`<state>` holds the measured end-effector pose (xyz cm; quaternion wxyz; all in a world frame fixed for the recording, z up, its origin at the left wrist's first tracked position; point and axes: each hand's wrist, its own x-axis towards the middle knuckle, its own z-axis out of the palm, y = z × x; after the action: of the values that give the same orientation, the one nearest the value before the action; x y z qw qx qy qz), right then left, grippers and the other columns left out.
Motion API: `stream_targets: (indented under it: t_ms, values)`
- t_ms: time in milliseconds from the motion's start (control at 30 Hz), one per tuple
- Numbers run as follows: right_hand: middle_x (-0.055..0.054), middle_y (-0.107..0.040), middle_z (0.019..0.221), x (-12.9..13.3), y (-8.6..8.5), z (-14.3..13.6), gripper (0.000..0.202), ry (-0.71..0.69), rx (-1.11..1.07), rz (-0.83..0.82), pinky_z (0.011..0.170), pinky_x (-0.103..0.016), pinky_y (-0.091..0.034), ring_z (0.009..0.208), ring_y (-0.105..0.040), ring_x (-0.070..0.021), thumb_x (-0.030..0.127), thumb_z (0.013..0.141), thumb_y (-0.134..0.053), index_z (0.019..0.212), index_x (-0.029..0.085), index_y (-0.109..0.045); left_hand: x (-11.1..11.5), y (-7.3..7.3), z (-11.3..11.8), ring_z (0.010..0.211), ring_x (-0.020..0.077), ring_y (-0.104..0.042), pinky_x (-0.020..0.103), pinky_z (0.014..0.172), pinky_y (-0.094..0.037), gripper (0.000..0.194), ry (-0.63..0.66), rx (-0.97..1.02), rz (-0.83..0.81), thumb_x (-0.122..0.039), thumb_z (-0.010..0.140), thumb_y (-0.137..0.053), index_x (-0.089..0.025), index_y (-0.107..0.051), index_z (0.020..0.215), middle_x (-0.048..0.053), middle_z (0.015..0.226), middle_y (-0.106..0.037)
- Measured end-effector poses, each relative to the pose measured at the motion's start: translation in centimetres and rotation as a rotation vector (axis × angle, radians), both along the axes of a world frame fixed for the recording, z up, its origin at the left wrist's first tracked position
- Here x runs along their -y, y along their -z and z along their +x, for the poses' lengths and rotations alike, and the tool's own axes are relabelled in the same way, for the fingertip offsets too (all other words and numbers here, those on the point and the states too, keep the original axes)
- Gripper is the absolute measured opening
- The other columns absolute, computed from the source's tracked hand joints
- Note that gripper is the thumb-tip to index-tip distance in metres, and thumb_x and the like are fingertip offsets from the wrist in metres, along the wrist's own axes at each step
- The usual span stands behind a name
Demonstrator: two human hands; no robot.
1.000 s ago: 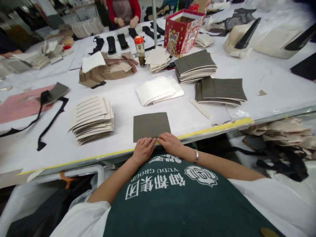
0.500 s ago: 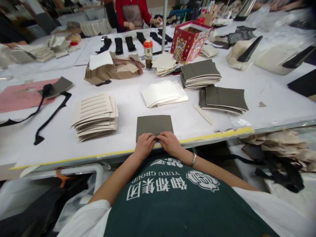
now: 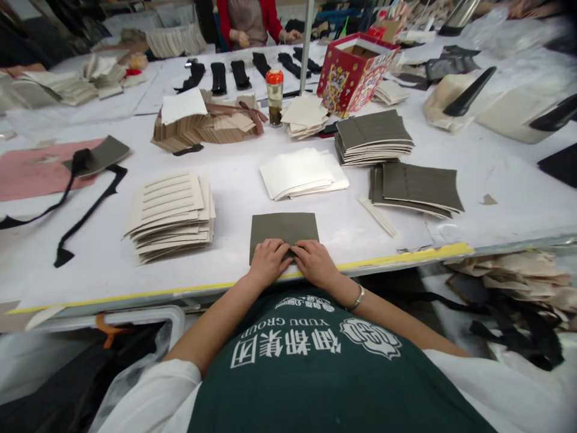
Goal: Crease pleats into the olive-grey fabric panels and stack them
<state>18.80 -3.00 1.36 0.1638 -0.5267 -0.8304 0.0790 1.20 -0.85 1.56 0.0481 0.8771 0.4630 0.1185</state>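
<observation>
A dark grey-green panel lies flat at the table's front edge. On its near left part rests my left hand, its fingers bent together at the panel's near edge. My right hand, with a bracelet on the wrist, is beside it, fingers also pressed together on the panel. The fingertips of both hands almost meet, and the near edge of the panel is partly hidden under them. Beyond the panel lie white sheets. To the left stands a stack of beige ribbed pieces.
Stacks of dark grey panels lie at the right, near thin pale strips. Farther back are a red box, an orange-lidded bottle and a metal pole. Another person in red sleeves sits across the table.
The whole view has shifted slightly. Both hands stay on the panel; my left fingers now lie a little flatter and farther over its near part.
</observation>
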Motion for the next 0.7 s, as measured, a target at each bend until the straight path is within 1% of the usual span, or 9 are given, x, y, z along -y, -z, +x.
stream_targets:
  t_ms: [67,133,233,333,400,500,533,600,700]
  values:
    - [-0.010,-0.057,0.109,-0.1,0.3,-0.1,0.030,0.005,-0.019,0.014,0.085,-0.034,-0.035,0.099,-0.047,-0.0214,0.023,0.086,-0.043,0.112,0.018,-0.057,-0.1,0.4,0.1,0.096,0.0231,-0.048,0.036,0.076,-0.037,0.029,-0.023,0.013,0.004,-0.043,0.082,-0.053,-0.023,-0.055,0.104,0.006,0.105,-0.056]
    - [-0.010,-0.057,0.107,-0.2,0.4,0.2,0.031,0.036,-0.019,0.013,0.086,-0.034,-0.034,0.099,-0.046,-0.0225,0.029,0.085,-0.046,0.112,0.017,-0.057,-0.2,0.7,-0.3,0.096,0.0244,-0.047,0.037,0.078,-0.037,0.039,-0.076,0.004,0.015,-0.051,0.078,-0.055,-0.022,-0.055,0.103,0.007,0.105,-0.056]
    - [-0.011,-0.057,0.099,-0.8,0.1,1.0,0.031,0.096,0.021,0.006,0.082,-0.035,-0.035,0.093,-0.046,-0.0236,0.038,0.082,-0.051,0.101,0.016,-0.060,-0.7,0.4,-1.6,0.091,0.0259,-0.048,0.037,0.075,-0.038,0.050,-0.167,-0.036,0.021,-0.061,0.069,-0.059,-0.019,-0.056,0.096,0.009,0.099,-0.055]
    - [-0.010,-0.056,0.086,-2.0,-0.1,1.3,0.026,0.155,0.073,-0.006,0.076,-0.034,-0.035,0.083,-0.047,-0.0222,0.039,0.082,-0.051,0.087,0.016,-0.060,-1.4,0.0,-2.2,0.084,0.0252,-0.049,0.036,0.070,-0.038,0.046,-0.247,-0.083,0.018,-0.061,0.070,-0.057,-0.018,-0.056,0.087,0.009,0.089,-0.055]
    - [-0.010,-0.056,0.085,-2.8,-0.1,0.9,0.023,0.151,0.080,0.014,0.075,-0.033,-0.035,0.083,-0.046,-0.0218,0.036,0.083,-0.050,0.087,0.016,-0.060,-1.8,0.0,-1.7,0.088,0.0248,-0.049,0.037,0.074,-0.038,0.039,-0.211,-0.081,0.052,-0.055,0.078,-0.052,-0.018,-0.056,0.090,0.009,0.092,-0.056]
    - [-0.010,-0.057,0.096,-3.7,0.5,0.0,0.020,0.042,0.058,0.081,0.077,-0.032,-0.033,0.090,-0.045,-0.0213,0.026,0.085,-0.047,0.098,0.017,-0.059,-2.0,0.3,-0.1,0.098,0.0229,-0.047,0.037,0.082,-0.036,0.028,-0.043,-0.046,0.089,-0.040,0.086,-0.046,-0.021,-0.054,0.104,0.007,0.104,-0.056]
    - [-0.009,-0.056,0.099,-3.8,0.7,-0.2,0.020,0.012,0.050,0.095,0.078,-0.032,-0.033,0.091,-0.045,-0.0208,0.023,0.085,-0.046,0.100,0.018,-0.059,-2.0,0.4,0.3,0.099,0.0225,-0.047,0.037,0.083,-0.036,0.027,-0.015,-0.039,0.083,-0.038,0.087,-0.046,-0.022,-0.053,0.106,0.006,0.107,-0.056]
    - [-0.008,-0.057,0.097,-3.9,1.0,-0.2,0.018,0.013,0.044,0.101,0.077,-0.031,-0.032,0.090,-0.044,-0.0202,0.023,0.086,-0.045,0.096,0.019,-0.059,-2.1,0.5,0.6,0.099,0.0230,-0.046,0.036,0.081,-0.036,0.028,-0.051,-0.034,0.054,-0.040,0.085,-0.048,-0.022,-0.054,0.105,0.006,0.107,-0.055]
    - [-0.008,-0.056,0.088,-4.2,1.0,0.5,0.017,0.112,0.071,0.080,0.075,-0.032,-0.032,0.085,-0.044,-0.0207,0.030,0.085,-0.047,0.086,0.018,-0.059,-2.5,0.2,-0.5,0.093,0.0245,-0.047,0.036,0.078,-0.038,0.037,-0.182,-0.056,0.010,-0.052,0.079,-0.052,-0.019,-0.056,0.097,0.009,0.099,-0.055]
